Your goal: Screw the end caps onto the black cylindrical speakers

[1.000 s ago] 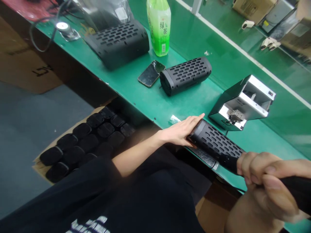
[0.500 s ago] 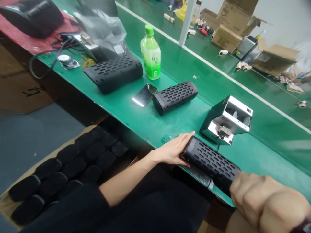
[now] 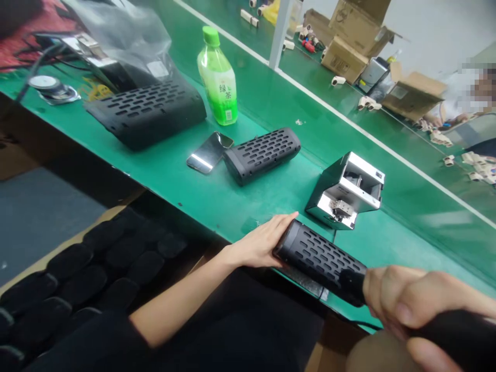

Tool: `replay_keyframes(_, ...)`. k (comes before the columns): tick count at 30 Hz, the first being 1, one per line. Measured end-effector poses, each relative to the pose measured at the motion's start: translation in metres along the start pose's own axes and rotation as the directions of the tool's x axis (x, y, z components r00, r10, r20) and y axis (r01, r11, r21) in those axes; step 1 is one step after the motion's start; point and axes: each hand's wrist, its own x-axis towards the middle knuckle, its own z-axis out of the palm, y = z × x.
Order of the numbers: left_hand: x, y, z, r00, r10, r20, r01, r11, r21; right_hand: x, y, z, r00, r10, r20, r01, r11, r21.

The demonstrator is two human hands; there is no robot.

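Note:
My left hand (image 3: 261, 243) grips the left end of a black perforated speaker housing (image 3: 320, 256), fingers along its end and thumb below. The housing lies at the front edge of the green table. My right hand (image 3: 406, 297) is wrapped round a thick black electric screwdriver (image 3: 457, 333) at the housing's right end. The screwdriver's tip is hidden. Just behind the housing stands a black and silver device (image 3: 346, 191) with an open recess. A second perforated housing (image 3: 263, 154) lies farther left, beside a phone (image 3: 209, 152).
A larger perforated housing (image 3: 147, 111), a green tea bottle (image 3: 219, 77) and a clear plastic bag (image 3: 127, 39) stand at the left. Below the table edge is a box of black rounded parts (image 3: 73, 274). Cardboard boxes (image 3: 413, 95) and a person sit across the divider.
The view has shifted, so the table's things appear farther left. My right hand has turned, and more of the black screwdriver shows. My left hand keeps its hold on the housing.

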Motion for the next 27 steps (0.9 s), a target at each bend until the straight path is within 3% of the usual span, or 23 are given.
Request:
replay_keyframes(2,0.000,0.000,-0.001,1.000,-0.026,0.007,0.026,1.000,-0.006,0.008,-0.001,-0.005,0.976,-0.006,-0.218,0.002,1.000,-0.017)
replay_keyframes(3,0.001,0.000,-0.001,0.999,-0.040,0.013,0.040,0.999,-0.010,0.015,0.004,-0.010,0.927,-0.017,-0.374,0.010,1.000,-0.020)
replay_keyframes(5,0.002,-0.001,-0.001,0.998,-0.057,0.025,0.057,0.998,-0.020,0.036,0.022,-0.020,0.720,-0.115,-0.685,0.041,0.991,-0.124)
replay_keyframes(6,0.002,-0.001,-0.001,0.998,-0.062,0.028,0.062,0.998,-0.025,0.047,0.033,-0.026,0.606,-0.170,-0.777,0.032,0.981,-0.190)
replay_keyframes(7,0.003,-0.001,-0.002,0.997,-0.063,0.033,0.064,0.997,-0.031,0.058,0.044,-0.031,0.538,-0.220,-0.814,0.046,0.972,-0.232)
replay_keyframes(8,0.004,-0.002,-0.002,0.998,-0.060,0.032,0.062,0.997,-0.035,0.068,0.055,-0.036,0.503,-0.241,-0.830,0.060,0.968,-0.245)
replay_keyframes(12,0.005,-0.002,-0.003,1.000,-0.015,0.015,0.016,0.999,-0.047,0.089,0.086,-0.051,0.523,-0.226,-0.822,0.087,0.973,-0.213)
replay_keyframes(16,0.004,-0.002,-0.004,1.000,-0.022,0.021,0.023,0.999,-0.038,0.091,0.098,-0.053,0.513,-0.193,-0.836,0.031,0.978,-0.207)
replay_keyframes(23,0.002,-0.004,-0.004,0.999,-0.043,0.028,0.043,0.999,-0.015,0.091,0.107,-0.051,0.499,-0.108,-0.860,-0.004,0.992,-0.127)
replay_keyframes(27,0.001,-0.007,-0.005,0.999,-0.031,0.021,0.031,0.999,-0.018,0.082,0.094,-0.051,0.546,-0.123,-0.829,0.036,0.992,-0.123)
